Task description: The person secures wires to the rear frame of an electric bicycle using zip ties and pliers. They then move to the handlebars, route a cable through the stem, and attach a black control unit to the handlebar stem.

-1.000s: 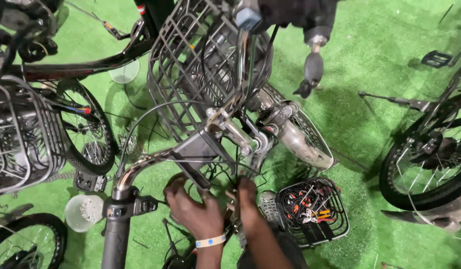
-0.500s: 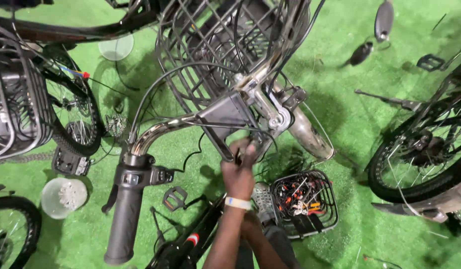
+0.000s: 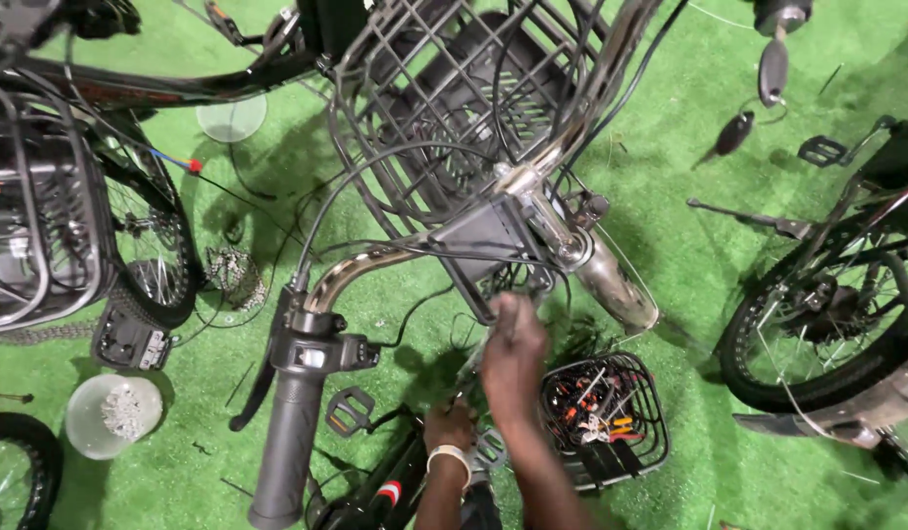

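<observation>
Right hand raised just below the bicycle's stem, blurred, fingers drawn together and reaching up toward the black cables under the grey display bracket — whether pinching a cable or only touching, cannot tell. Left hand lower, white wristband at the wrist, curled closed around something at the dark frame near the bottom edge; the held part hidden by the fingers.

Just above both hands: chrome handlebar curving down-left to 1 grey rubber grip with a black control unit and brake lever beside it. Behind the bar, 1 large grey wire front basket. To the right of the stem, 1 silver mudguard.

Just right of the right hand, on the green turf: 1 small black wire basket filled with tools — orange-handled ones among them. Left of the frame, 1 loose black pedal. Farther left, 1 white tub holding small metal parts, 1 heap of bicycle chain, and a clear plastic cup higher up. Other bicycles at both edges — 1 wheel at right, 1 wheel with a rear basket at left. 2 mirrors near the top right.
</observation>
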